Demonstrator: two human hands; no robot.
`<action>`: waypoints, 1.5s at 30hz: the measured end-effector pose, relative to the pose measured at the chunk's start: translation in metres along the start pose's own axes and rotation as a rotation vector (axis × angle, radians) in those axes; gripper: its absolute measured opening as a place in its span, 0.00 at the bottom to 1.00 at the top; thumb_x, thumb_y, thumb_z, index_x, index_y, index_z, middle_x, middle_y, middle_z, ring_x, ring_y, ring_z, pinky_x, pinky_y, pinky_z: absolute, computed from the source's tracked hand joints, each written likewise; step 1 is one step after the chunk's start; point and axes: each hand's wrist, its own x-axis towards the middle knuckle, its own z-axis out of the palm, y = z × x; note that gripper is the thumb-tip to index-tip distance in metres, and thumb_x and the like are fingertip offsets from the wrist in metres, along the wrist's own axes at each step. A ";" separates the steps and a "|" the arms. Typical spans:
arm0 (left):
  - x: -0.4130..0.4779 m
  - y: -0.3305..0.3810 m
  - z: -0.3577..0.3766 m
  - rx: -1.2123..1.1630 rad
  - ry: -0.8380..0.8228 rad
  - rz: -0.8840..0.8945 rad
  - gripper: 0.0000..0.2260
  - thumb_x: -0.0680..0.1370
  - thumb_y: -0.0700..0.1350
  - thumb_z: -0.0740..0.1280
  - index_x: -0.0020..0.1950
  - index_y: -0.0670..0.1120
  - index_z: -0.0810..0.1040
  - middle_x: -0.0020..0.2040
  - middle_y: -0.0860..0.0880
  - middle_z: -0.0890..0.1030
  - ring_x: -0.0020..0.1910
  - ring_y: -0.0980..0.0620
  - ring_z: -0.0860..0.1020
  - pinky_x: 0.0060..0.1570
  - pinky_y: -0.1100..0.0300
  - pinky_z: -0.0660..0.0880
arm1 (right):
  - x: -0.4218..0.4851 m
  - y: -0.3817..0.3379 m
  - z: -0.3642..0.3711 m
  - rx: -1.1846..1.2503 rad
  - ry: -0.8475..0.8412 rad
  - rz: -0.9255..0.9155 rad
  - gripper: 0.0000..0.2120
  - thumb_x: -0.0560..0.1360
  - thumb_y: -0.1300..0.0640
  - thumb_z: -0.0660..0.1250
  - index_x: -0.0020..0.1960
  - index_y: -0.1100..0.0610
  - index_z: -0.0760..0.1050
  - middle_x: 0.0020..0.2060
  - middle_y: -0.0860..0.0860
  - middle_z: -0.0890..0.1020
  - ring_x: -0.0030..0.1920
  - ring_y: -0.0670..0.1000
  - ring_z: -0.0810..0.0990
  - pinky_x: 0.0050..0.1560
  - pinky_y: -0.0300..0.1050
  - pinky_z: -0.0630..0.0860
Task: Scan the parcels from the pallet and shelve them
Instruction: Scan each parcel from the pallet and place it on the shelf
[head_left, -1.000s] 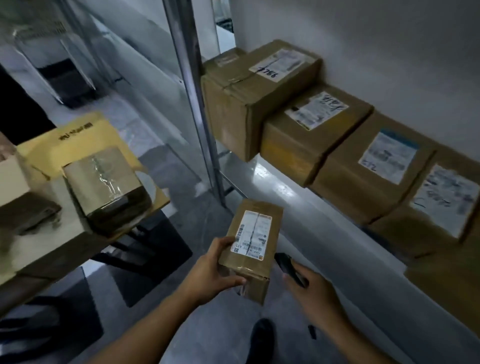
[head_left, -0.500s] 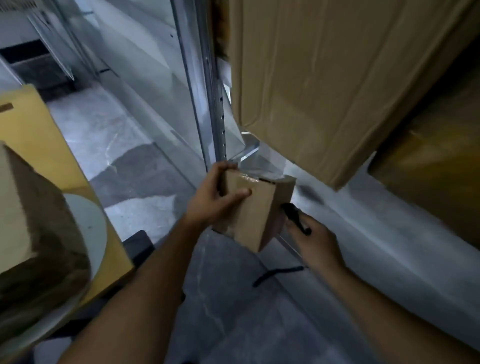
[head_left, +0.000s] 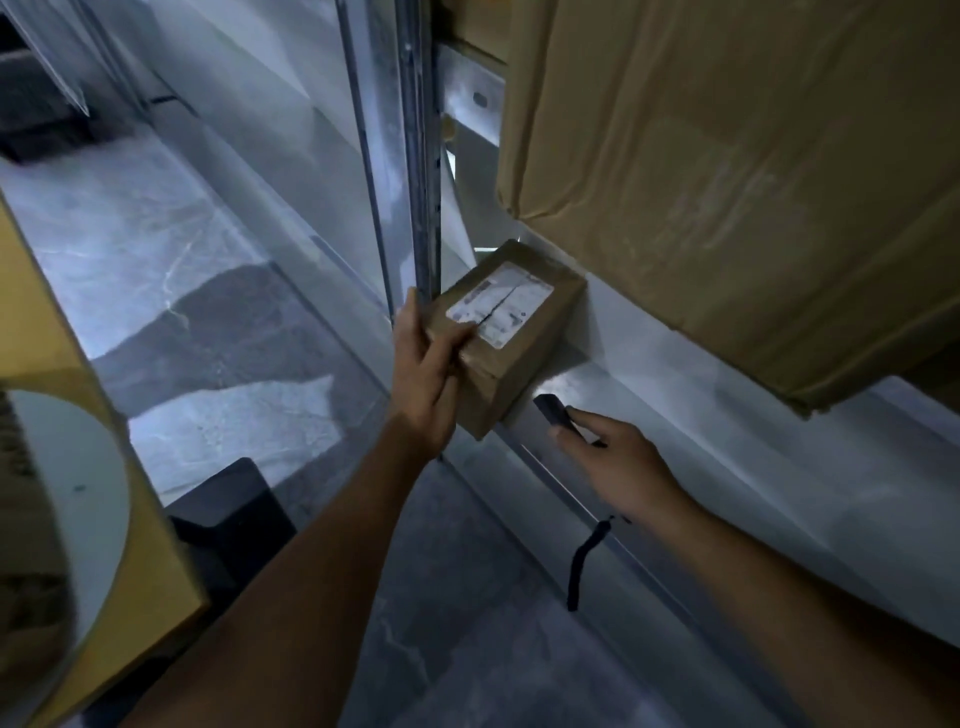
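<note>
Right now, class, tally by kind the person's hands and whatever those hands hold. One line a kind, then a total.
Hands: 2, left hand and right hand
Parcels: 1, parcel in the left hand
Scanners: 1, scanner in the right hand
Total: 4

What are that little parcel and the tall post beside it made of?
Small parcel: brown cardboard, matte and slightly creased, with a white paper label stuck on top. Upright post: probably steel or a similar metal, silver-grey and smooth, with a faint sheen along its length.
</note>
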 end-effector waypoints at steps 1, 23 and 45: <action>-0.007 -0.002 0.007 -0.015 -0.003 -0.043 0.26 0.80 0.59 0.56 0.76 0.51 0.69 0.83 0.39 0.43 0.82 0.36 0.46 0.76 0.31 0.54 | -0.002 -0.001 0.000 0.018 0.001 0.010 0.19 0.76 0.40 0.67 0.66 0.40 0.78 0.31 0.37 0.70 0.40 0.45 0.72 0.44 0.40 0.70; -0.061 0.212 -0.032 0.090 -0.284 -0.334 0.41 0.69 0.56 0.80 0.77 0.43 0.69 0.81 0.39 0.59 0.80 0.36 0.56 0.78 0.36 0.52 | -0.310 -0.010 -0.092 0.255 0.208 0.278 0.15 0.77 0.40 0.68 0.63 0.32 0.76 0.53 0.37 0.82 0.52 0.35 0.79 0.48 0.28 0.73; -0.650 0.917 0.005 -0.475 -1.623 0.765 0.28 0.75 0.44 0.76 0.74 0.46 0.72 0.71 0.53 0.74 0.71 0.56 0.71 0.67 0.75 0.60 | -1.180 0.088 -0.197 0.368 1.309 0.959 0.30 0.72 0.39 0.72 0.72 0.43 0.71 0.65 0.44 0.76 0.65 0.44 0.75 0.65 0.47 0.73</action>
